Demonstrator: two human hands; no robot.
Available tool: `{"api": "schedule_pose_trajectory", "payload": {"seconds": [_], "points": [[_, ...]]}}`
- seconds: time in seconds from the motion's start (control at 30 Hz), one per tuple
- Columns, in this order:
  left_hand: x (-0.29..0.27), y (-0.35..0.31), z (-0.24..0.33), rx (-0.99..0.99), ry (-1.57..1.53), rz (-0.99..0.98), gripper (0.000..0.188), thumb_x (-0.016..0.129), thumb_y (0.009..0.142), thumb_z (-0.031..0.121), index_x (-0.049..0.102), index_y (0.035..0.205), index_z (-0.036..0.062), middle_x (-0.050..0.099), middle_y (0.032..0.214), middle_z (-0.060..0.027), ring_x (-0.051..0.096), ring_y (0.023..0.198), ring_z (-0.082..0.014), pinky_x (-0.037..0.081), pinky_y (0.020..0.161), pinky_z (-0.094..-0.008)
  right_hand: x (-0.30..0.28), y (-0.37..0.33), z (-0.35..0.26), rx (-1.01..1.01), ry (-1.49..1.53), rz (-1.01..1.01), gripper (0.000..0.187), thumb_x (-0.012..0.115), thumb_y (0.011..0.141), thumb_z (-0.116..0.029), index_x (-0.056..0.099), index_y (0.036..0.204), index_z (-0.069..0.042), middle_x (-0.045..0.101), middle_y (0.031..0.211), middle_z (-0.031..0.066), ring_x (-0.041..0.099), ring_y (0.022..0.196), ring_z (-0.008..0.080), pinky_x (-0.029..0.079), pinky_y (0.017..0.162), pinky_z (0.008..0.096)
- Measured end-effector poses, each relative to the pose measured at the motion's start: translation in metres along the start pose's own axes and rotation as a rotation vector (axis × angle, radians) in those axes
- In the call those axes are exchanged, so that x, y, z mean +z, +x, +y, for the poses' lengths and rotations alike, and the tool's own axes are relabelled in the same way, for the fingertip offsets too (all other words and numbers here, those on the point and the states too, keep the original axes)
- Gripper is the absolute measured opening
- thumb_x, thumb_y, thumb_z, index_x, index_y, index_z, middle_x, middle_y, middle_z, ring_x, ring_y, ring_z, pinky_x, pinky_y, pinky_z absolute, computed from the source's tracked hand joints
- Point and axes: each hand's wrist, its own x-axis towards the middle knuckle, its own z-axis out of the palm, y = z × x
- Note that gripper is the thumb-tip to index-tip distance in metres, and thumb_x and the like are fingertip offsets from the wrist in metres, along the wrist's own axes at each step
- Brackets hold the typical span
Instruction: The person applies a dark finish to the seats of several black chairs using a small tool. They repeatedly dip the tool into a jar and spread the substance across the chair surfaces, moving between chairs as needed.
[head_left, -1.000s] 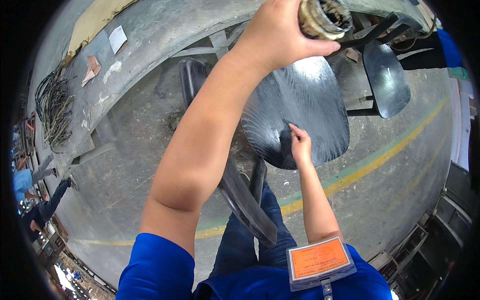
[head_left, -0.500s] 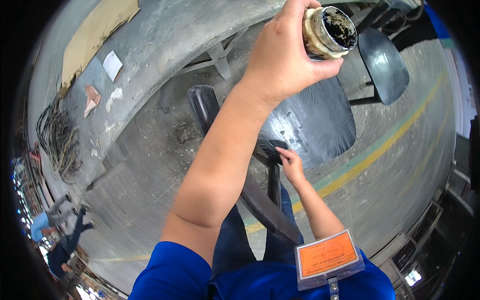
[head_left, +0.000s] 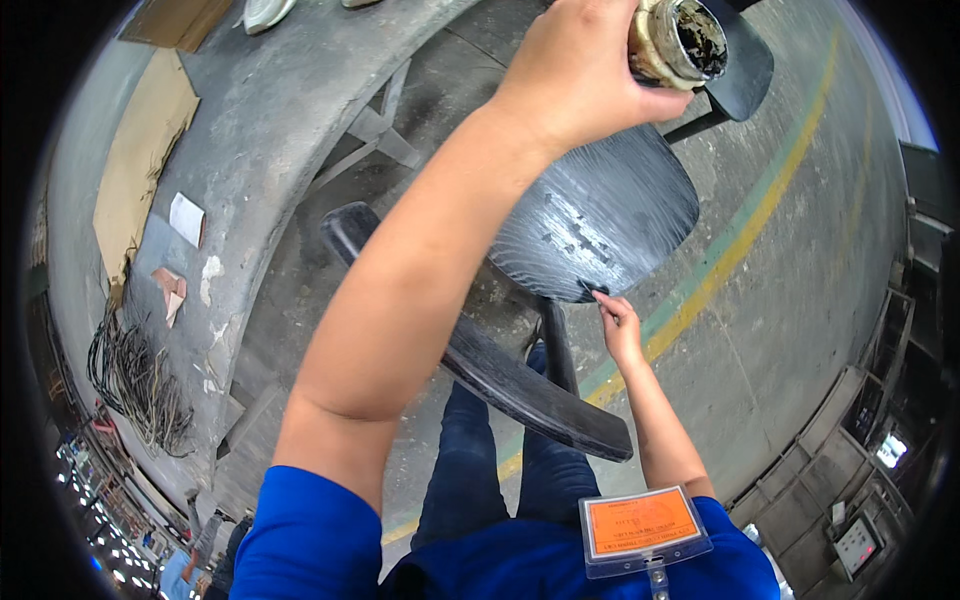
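A glass jar point(head_left: 650, 50), smeared with cream and dark stains and holding a black substance, is gripped by my left hand point(head_left: 580, 80) above the far side of a chair. Below it lies the black wood-grained seat point(head_left: 620, 200), with shiny streaks and scattered darker specks. At the seat's near edge, my right hand point(head_left: 618, 325) pinches a thin dark stick-like tool point(head_left: 588, 288), its tip at the seat surface; its exact kind is too small to tell. The chair's curved black backrest point(head_left: 535, 395) passes beneath my left forearm, which hides part of it.
To the left stands a grey worktop point(head_left: 270, 110) with a torn cardboard sheet point(head_left: 145, 150), a bundle of wires point(head_left: 135, 385) and a folded white paper point(head_left: 187, 220). Another black chair seat point(head_left: 740, 75) is beyond the jar. A yellow floor line point(head_left: 740, 250) runs along the right.
My view has shifted, bringing more of the worktop's far end into sight. The right hand with its tool has moved from near the backrest support onto the seat's near edge. The left still holds the jar.
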Motion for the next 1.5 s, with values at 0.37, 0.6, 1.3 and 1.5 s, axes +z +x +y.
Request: {"api": "schedule_pose_trajectory", "payload": {"seconds": [0.37,0.6,1.3,1.5], "points": [[-0.010,-0.008,0.005,0.071,-0.040,-0.030,0.050,0.079,0.067,0.011,0.054,0.109,0.0031,0.062,0.100,-0.0161,0.064,0.092,-0.0295,0.051,0.082,-0.0351,0.000,0.078,-0.005,-0.131,-0.085,0.205,0.030,0.058,0.086,0.005,0.073,0.108,-0.010,0.059,0.083,0.0115,0.060,0.080,0.0257,0.048,0.077,0.0323],[-0.009,-0.003,-0.011,0.136,-0.078,0.011,0.052,0.080,0.068,0.010,0.055,0.112,0.0014,0.065,0.098,-0.0148,0.066,0.090,-0.0272,0.052,0.082,-0.0343,0.008,0.115,-0.008,-0.201,-0.118,0.251,0.034,0.058,0.082,0.007,0.074,0.106,-0.011,0.058,0.082,0.0109,0.058,0.079,0.0277,0.048,0.078,0.0352],[-0.017,0.000,-0.023,0.284,0.016,0.068,0.059,0.080,0.069,0.012,0.051,0.117,-0.0060,0.064,0.101,-0.0194,0.066,0.093,-0.0283,0.053,0.084,-0.0353,0.025,0.140,-0.010,-0.226,-0.336,0.275,0.036,0.059,0.081,0.003,0.075,0.106,-0.019,0.060,0.091,0.0100,0.055,0.089,0.0307,0.045,0.085,0.0388],[-0.014,0.002,-0.022,0.282,-0.109,0.086,0.060,0.079,0.069,0.010,0.050,0.120,-0.0046,0.064,0.102,-0.0186,0.065,0.093,-0.0281,0.053,0.084,-0.0353,0.034,0.131,-0.019,-0.238,-0.299,0.235,0.037,0.060,0.081,0.003,0.075,0.106,-0.019,0.060,0.091,0.0097,0.055,0.088,0.0306,0.045,0.083,0.0387]]}}
